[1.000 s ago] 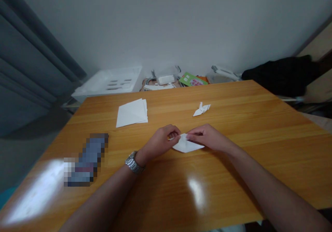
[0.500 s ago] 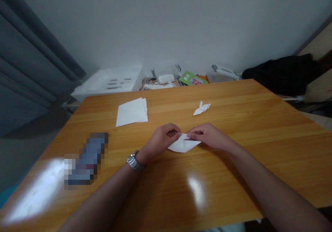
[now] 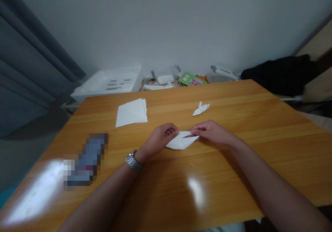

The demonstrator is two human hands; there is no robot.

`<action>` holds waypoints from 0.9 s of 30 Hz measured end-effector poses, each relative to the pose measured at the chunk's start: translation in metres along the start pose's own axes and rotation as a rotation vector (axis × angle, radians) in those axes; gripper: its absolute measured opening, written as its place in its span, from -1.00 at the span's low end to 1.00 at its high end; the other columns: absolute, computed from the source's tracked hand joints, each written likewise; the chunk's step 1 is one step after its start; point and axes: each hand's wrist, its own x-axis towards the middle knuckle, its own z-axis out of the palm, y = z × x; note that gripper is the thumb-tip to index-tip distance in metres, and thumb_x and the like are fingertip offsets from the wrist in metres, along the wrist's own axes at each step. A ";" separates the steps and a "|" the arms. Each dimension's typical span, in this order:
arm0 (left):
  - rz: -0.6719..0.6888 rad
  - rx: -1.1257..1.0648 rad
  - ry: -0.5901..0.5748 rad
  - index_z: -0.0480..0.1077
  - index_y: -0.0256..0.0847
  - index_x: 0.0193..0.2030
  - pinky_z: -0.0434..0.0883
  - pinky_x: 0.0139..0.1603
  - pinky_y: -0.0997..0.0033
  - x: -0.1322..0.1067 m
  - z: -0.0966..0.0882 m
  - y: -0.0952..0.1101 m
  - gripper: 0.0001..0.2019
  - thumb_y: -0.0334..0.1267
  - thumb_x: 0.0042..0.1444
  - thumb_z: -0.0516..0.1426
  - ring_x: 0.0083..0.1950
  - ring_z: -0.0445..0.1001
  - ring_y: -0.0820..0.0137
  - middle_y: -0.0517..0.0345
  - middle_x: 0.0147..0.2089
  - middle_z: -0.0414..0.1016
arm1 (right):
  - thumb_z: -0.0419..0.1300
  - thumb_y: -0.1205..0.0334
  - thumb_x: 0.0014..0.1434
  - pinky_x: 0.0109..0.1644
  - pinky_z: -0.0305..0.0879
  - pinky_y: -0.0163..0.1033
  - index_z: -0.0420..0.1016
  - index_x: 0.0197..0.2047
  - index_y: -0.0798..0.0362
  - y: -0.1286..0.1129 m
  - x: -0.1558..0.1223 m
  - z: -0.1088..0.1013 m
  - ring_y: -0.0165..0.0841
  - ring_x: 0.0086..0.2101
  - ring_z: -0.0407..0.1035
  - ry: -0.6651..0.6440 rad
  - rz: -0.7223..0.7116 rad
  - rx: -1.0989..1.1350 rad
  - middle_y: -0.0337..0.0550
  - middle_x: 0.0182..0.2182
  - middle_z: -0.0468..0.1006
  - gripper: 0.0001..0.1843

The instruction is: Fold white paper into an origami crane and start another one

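Observation:
A partly folded sheet of white paper [image 3: 181, 142] is held just above the wooden table [image 3: 160, 197], with a narrow slit between its layers on the right. My left hand [image 3: 162, 136] pinches its left end between thumb and fingers; a metal watch [image 3: 134, 160] circles that wrist. At the other end, my right hand [image 3: 211, 132] grips the paper's upper right corner, thumb on top. Beyond the right hand lies a small folded paper bird [image 3: 201, 109] with an upright neck. Fingertips behind the paper are hidden.
Several white paper sheets [image 3: 131, 113] lie stacked at the back left. A pixelated, phone-like dark object [image 3: 88, 159] rests on the left. Behind the table are a white foam tray [image 3: 103, 81], a green booklet [image 3: 192, 79] and black cloth [image 3: 280, 74].
My right hand has slid outward to the right corner of the paper, uncovering more of its top edge and the slit. The left hand keeps its pinch, shifted slightly left.

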 end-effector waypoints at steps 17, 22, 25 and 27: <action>-0.097 -0.269 0.106 0.34 -0.23 -0.21 0.51 -0.33 0.47 0.003 0.006 -0.014 -0.78 -0.13 0.20 0.21 -0.36 0.50 0.46 0.21 -0.34 0.44 | 0.30 -0.23 0.13 -0.11 0.48 -0.13 0.61 -0.24 0.14 0.002 0.008 0.019 -0.27 -0.28 0.54 0.272 0.021 0.415 0.02 -0.27 0.65 -0.47; -0.167 -0.496 0.184 0.22 -0.19 -0.26 0.61 -0.20 0.31 0.005 0.013 -0.014 -0.72 -0.15 0.15 0.25 -0.27 0.58 0.42 0.21 -0.30 0.47 | 0.32 -0.08 0.17 -0.10 0.46 -0.17 0.52 0.04 0.08 -0.002 0.008 0.034 -0.23 -0.16 0.55 0.197 -0.048 0.323 0.02 -0.09 0.64 -0.51; -0.173 -0.587 0.204 0.18 -0.18 -0.27 0.61 -0.13 0.29 0.005 0.018 -0.011 -0.69 -0.15 0.14 0.27 -0.21 0.61 0.39 0.17 -0.24 0.54 | 0.35 0.01 0.15 -0.18 0.47 -0.18 0.38 0.17 0.06 -0.001 0.009 0.043 -0.23 -0.24 0.56 0.216 -0.038 0.300 -0.04 -0.20 0.66 -0.41; -0.159 -0.609 0.198 0.19 -0.18 -0.27 0.60 -0.10 0.31 0.005 0.020 -0.009 -0.69 -0.15 0.13 0.28 -0.19 0.61 0.39 0.17 -0.24 0.55 | 0.34 0.04 0.16 -0.18 0.47 -0.17 0.34 0.19 0.06 -0.001 0.010 0.047 -0.23 -0.24 0.57 0.230 -0.041 0.285 -0.03 -0.18 0.66 -0.41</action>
